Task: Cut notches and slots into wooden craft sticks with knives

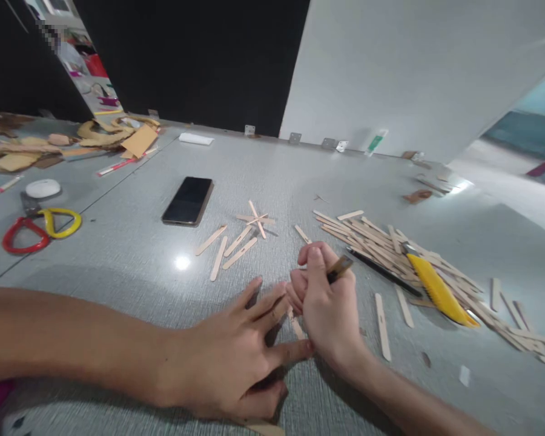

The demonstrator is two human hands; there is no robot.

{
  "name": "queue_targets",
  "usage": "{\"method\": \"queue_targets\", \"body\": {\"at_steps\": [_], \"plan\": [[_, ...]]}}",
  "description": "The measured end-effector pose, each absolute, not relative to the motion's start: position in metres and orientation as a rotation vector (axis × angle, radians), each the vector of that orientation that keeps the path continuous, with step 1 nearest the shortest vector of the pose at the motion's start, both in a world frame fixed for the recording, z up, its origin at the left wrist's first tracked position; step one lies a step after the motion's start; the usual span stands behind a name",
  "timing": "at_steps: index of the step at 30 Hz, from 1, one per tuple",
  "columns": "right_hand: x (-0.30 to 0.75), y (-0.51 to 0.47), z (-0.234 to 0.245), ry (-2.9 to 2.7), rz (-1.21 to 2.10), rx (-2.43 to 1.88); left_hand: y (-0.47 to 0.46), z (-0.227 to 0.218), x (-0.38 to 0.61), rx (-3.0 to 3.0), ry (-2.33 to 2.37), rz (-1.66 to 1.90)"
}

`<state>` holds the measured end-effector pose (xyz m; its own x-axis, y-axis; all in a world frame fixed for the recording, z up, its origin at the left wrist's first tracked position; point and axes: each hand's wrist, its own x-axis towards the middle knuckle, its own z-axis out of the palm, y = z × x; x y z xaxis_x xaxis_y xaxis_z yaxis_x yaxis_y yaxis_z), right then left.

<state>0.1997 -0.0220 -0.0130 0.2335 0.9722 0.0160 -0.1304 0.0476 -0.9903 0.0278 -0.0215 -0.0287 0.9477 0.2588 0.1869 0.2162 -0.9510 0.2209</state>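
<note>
My left hand [236, 354] lies with fingers spread on the table, its fingertips beside a wooden craft stick [295, 325] between the hands. My right hand [324, 297] is closed around a slim tool [340, 267] with a dark and brass-coloured end; its working tip is hidden by the fingers, so its kind is unclear. Past my right knuckles lies another craft stick [302, 234]. Several loose sticks [240, 253] lie ahead of my left hand, below a star-shaped arrangement of crossed sticks [256, 219].
A pile of craft sticks [372, 242] spreads at right, with a black pen-like tool [384, 270] and yellow utility knife [438, 289] on it. A phone [188, 201], scissors [40, 229] and cardboard scraps [100, 136] lie left. A black and white panel [367, 66] stands behind.
</note>
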Motion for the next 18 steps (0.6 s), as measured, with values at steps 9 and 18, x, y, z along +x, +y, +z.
{"method": "queue_targets", "body": {"at_steps": [9, 18], "plan": [[0.195, -0.003, -0.015, -0.965, 1.143, -1.495, -0.022, -0.025, 0.028, 2.935, 0.399, 0.255], [0.191, 0.014, -0.011, -0.793, 1.338, -1.609, -0.023, -0.026, 0.029, 2.935, 0.424, 0.287]]}}
